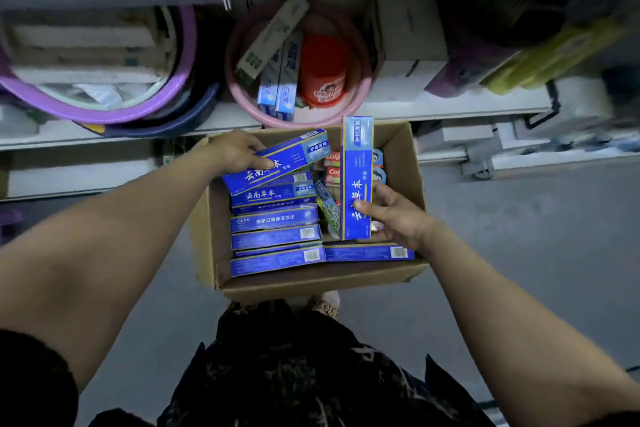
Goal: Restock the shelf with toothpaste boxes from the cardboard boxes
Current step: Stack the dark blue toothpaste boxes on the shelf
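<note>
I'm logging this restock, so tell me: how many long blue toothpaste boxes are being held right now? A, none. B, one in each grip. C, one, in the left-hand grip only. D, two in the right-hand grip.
B: the left-hand grip holds a slanted blue toothpaste box, the right-hand grip a second blue toothpaste box, both over the brown cardboard carton.

Holding a slanted toothpaste box (277,163) in left grip (239,152), a second toothpaste box (356,163) in right grip (391,215), over cardboard box (311,282).
</note>
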Available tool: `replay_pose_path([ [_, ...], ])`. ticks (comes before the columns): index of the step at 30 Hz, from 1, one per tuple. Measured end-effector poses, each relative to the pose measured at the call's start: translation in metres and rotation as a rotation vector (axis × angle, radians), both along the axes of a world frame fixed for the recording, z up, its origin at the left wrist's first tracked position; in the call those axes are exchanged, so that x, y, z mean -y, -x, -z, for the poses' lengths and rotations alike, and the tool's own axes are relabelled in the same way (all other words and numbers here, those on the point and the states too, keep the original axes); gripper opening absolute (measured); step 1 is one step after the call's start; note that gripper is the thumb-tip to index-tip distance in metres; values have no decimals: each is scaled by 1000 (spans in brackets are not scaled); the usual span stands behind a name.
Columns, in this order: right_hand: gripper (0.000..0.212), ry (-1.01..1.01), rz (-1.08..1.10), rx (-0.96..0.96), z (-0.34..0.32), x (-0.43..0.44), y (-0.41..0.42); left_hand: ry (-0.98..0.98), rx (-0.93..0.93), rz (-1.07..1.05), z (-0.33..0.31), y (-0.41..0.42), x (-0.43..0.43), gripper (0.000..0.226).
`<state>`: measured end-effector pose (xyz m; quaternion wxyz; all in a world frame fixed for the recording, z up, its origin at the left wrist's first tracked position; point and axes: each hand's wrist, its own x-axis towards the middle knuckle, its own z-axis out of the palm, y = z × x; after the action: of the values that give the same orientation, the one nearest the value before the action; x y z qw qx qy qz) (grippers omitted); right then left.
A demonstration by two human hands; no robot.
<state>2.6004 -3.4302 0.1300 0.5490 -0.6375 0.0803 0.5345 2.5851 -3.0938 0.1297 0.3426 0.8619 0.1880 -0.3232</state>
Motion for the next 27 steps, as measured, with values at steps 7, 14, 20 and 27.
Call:
replay_pose_path([
  [7, 66, -209, 44, 240, -86, -22, -12, -47, 209, -12, -122, 16, 2, 22],
  [14, 56, -438, 28, 459, -189, -62, -23, -90, 482, -194, -259, 37, -17, 19],
  [20, 47, -613, 56, 603, -268, -101, -26, -164, 695, -201, -361, 47, -40, 32],
  [27, 93, -762, 118, 739, -350, -149, -37, -266, 935, -131, -457, 47, -83, 22],
])
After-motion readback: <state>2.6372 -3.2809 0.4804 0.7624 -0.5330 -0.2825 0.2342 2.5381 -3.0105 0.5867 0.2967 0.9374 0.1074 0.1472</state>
